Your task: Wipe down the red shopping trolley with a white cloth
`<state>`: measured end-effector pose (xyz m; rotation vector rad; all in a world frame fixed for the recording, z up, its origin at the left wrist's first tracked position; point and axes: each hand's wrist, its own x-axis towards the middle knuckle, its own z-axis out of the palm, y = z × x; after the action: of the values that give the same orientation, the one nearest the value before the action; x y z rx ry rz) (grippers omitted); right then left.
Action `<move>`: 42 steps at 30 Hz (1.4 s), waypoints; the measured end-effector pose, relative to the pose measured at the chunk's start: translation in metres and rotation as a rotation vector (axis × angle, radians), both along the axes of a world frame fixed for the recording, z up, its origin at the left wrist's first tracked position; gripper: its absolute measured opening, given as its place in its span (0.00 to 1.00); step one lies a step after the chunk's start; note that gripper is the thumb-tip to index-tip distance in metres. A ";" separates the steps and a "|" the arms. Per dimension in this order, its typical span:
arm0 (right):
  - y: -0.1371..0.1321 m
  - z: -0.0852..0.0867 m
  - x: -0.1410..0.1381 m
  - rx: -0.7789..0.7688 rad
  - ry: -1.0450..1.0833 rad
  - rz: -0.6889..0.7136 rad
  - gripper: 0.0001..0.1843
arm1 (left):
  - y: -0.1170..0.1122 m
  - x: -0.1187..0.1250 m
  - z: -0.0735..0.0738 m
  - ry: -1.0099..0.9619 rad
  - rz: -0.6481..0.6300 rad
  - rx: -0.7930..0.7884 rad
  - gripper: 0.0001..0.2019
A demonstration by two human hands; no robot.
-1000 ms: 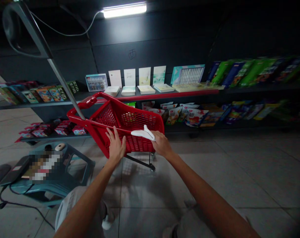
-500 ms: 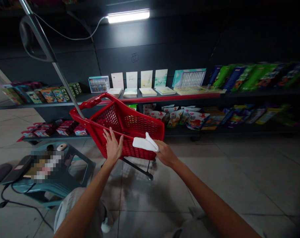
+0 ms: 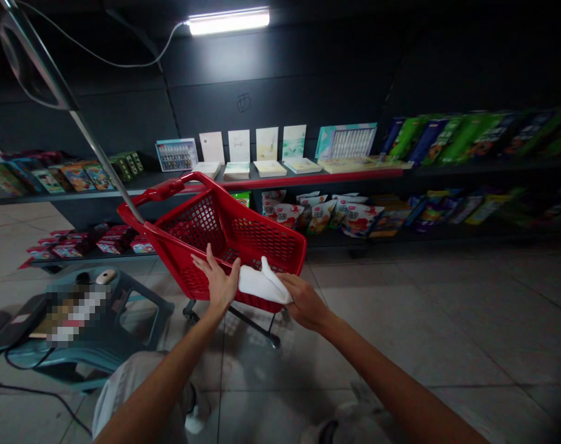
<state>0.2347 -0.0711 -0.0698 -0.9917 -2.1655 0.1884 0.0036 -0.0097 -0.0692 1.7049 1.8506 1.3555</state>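
Left hand (image 3: 218,285) open, fingers spread and flat against the near rim of a red plastic shopping basket (image 3: 201,225), thumb just beside a white cloth (image 3: 261,285). Right hand (image 3: 305,303) curled, fingers pressed together over the cloth's end, pinching it against the same rim; how much of the cloth lies inside the fingers, impossible to tell. Basket tilted, right under both hands, on small wheels below the grip, with a metal pull rod (image 3: 99,157) rising from its corner, up and away to the left. Left of the left hand, a teal plastic stool (image 3: 144,302) with a pixelated blur (image 3: 76,314) and a pale oval object (image 3: 105,277) on top, a black cable (image 3: 21,388) trailing below. Beyond the grip, low shelves (image 3: 280,180) of boxes, cards and snack pouches (image 3: 321,216).
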 end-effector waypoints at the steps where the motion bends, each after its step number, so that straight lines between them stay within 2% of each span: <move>1: 0.000 0.000 0.003 0.001 -0.012 0.013 0.31 | 0.000 0.000 0.001 0.007 0.002 -0.004 0.45; 3: 0.001 0.001 0.009 0.007 -0.033 0.049 0.29 | 0.002 -0.001 0.001 0.020 0.007 -0.014 0.42; 8: 0.010 0.005 0.023 0.006 -0.081 0.099 0.10 | 0.005 -0.004 -0.001 0.045 0.013 -0.010 0.40; 11: 0.018 0.008 0.031 -0.063 -0.037 0.067 0.11 | 0.004 -0.005 0.000 0.040 0.003 -0.021 0.38; 14: 0.029 0.013 0.040 -0.072 0.130 -0.072 0.17 | 0.002 -0.004 0.002 0.030 0.002 -0.030 0.38; 17: 0.040 0.021 0.049 0.013 0.250 -0.252 0.21 | -0.001 0.000 0.004 0.036 0.008 -0.024 0.39; 19: 0.046 0.027 0.053 0.103 0.254 -0.354 0.24 | -0.004 0.003 0.005 0.076 0.034 -0.011 0.40; 21: 0.051 0.031 0.056 0.188 0.175 -0.424 0.28 | -0.009 0.006 0.008 0.155 0.061 0.055 0.41; 23: 0.055 0.033 0.059 0.197 0.016 -0.432 0.31 | -0.015 0.007 0.013 0.284 -0.014 0.178 0.38; 24: 0.058 0.033 0.059 0.154 -0.084 -0.413 0.30 | -0.018 0.007 0.015 0.371 -0.120 0.242 0.35; 27: 0.064 0.033 0.057 -0.057 -0.376 -0.358 0.21 | -0.024 0.006 0.020 0.652 -0.555 0.345 0.24; 29: 0.064 0.036 0.050 -0.160 -0.527 -0.368 0.19 | -0.024 0.006 0.020 0.738 -0.694 0.355 0.18; 34: 0.050 0.053 0.009 -0.356 -0.812 -0.360 0.28 | -0.019 0.006 0.014 0.774 -0.638 0.397 0.13; 37: 0.040 0.060 -0.013 -0.504 -0.893 -0.256 0.30 | -0.019 0.005 0.011 0.808 -0.632 0.426 0.12; 40: 0.039 0.063 -0.018 -0.530 -0.946 -0.091 0.28 | -0.022 0.003 0.010 0.822 -0.641 0.448 0.11; 42: 0.042 0.062 -0.012 -0.540 -0.935 -0.114 0.26 | -0.023 0.002 0.009 0.831 -0.637 0.450 0.11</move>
<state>0.2230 -0.0288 -0.0078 -1.7594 -2.9568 0.3069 0.0058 -0.0330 -0.0603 3.0790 1.0783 0.8741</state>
